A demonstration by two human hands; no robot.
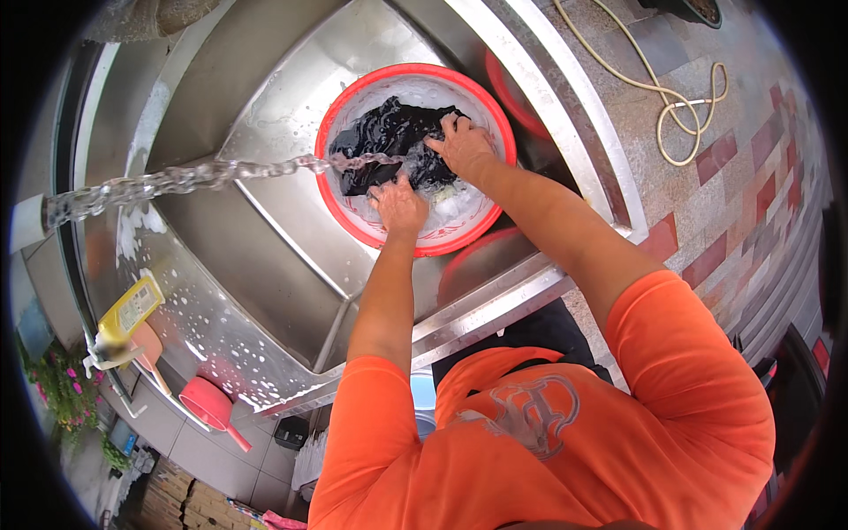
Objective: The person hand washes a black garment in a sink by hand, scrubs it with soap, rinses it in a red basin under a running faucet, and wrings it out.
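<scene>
A white basin with a red rim (324,205) stands in a stainless steel sink (291,139), holding water, suds and dark wet cloth (377,132). From a white pipe end (28,224) at the far left, a stream of water (179,177) runs into the basin. My left hand (399,204) touches the near edge of the cloth with fingers partly in the water; whether it grips is hidden. Over the cloth's right part, my right hand (462,142) rests with fingers spread and bent, fingertips against the fabric.
Foam spots the sink's left ledge. A yellow bottle (132,308) lies there by a pinkish brush or scoop (147,348), and a pink dipper (207,403) hangs off the edge. A beige hose (695,129) is coiled on the paved ground at right. The sink's metal rim (490,311) runs before me.
</scene>
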